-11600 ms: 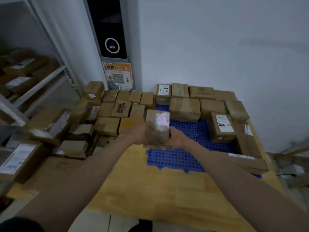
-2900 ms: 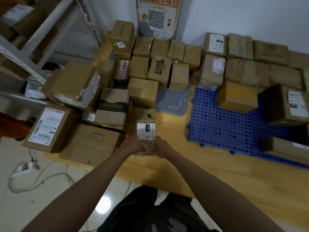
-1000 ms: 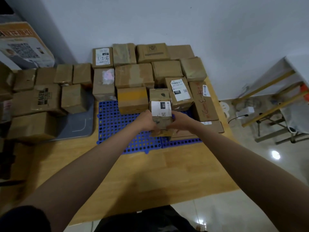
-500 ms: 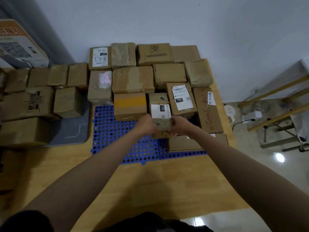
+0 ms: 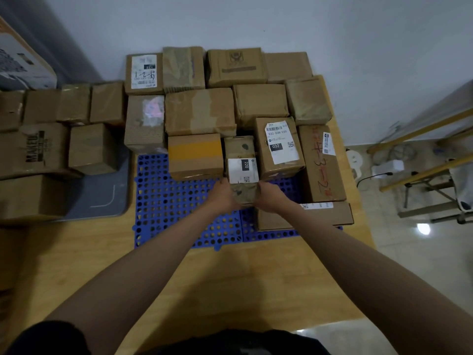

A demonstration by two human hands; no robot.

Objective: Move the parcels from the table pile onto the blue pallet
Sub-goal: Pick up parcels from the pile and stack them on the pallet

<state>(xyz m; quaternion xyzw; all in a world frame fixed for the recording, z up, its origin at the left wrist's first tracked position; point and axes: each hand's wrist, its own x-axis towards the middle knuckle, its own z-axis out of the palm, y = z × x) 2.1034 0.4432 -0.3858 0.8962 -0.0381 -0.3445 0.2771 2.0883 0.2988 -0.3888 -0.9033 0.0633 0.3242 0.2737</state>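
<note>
A pale wooden worktop (image 5: 230, 278) fills the lower view, running back to a white wall (image 5: 332, 34). On it lies the blue pallet (image 5: 166, 201), a perforated plastic grid whose near left part is bare. Brown cardboard parcels stand in rows across the back and right of the pallet, among them a wide taped box (image 5: 199, 111), a box with a yellow tape band (image 5: 195, 155), a long box with red handwriting (image 5: 320, 165), a box labelled 032 (image 5: 279, 146) and a flat box (image 5: 320, 216) at the near right corner. To the left, off the pallet, the table pile (image 5: 46, 149) of further cartons sits partly on a grey mat (image 5: 102, 198). The small parcel labelled 220 (image 5: 242, 167) stands on the pallet, between the yellow-banded box and the 032 box, touching or just beside both. The left hand (image 5: 222, 194) and the right hand (image 5: 270, 197) hold its near end from either side, fingers curled against the cardboard.
</note>
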